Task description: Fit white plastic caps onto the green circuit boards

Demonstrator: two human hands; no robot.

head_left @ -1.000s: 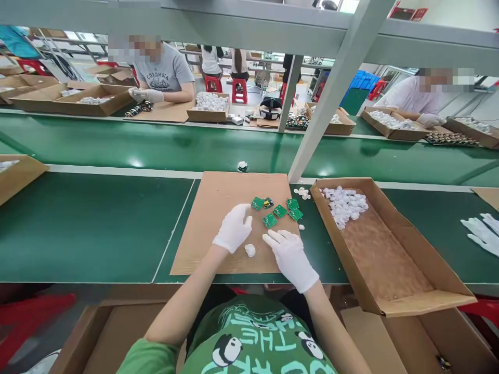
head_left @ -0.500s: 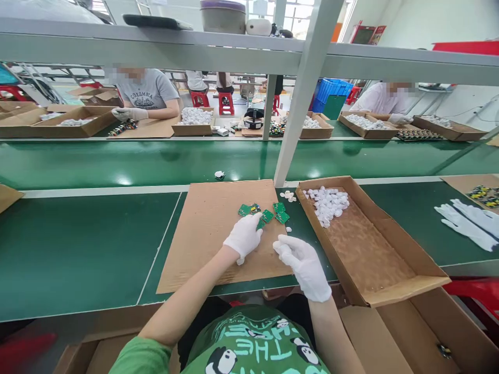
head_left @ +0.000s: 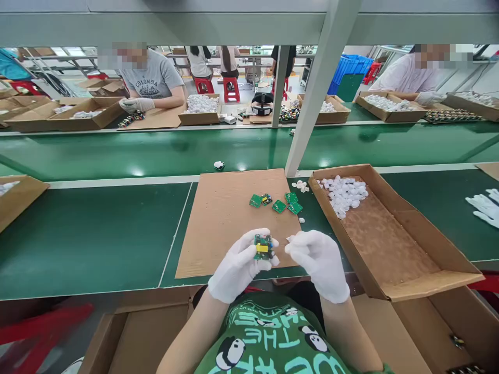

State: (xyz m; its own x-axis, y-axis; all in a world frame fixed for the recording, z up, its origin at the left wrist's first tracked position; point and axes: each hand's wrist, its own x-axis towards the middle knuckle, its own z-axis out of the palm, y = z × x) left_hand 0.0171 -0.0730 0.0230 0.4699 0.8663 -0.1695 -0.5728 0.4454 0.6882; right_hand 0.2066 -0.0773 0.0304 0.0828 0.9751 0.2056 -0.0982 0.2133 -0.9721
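Observation:
In my gloved left hand [head_left: 242, 262] is a small green circuit board [head_left: 264, 247], its component side with a yellow part facing up. The fingers close around its edges. To its right, my gloved right hand [head_left: 320, 264] pinches a small white piece [head_left: 290, 239], mostly hidden by the fingertips. Both hands are over the near part of a flat cardboard sheet [head_left: 222, 223]. Several more green circuit boards [head_left: 279, 206] lie at the sheet's far right corner. A few white plastic pieces [head_left: 300, 186] rest on the green bench beyond them.
An open cardboard tray [head_left: 385, 239] on the right holds a heap of white pieces [head_left: 345, 195]. White gloves [head_left: 483, 208] lie at the far right. A slanted metal post [head_left: 315, 93] rises behind the sheet. Co-workers sit across the green conveyor [head_left: 175, 150].
My left hand has picked up a circuit board from the group and drawn it back toward me. My right hand stays close by with its pinch. The view has tilted down.

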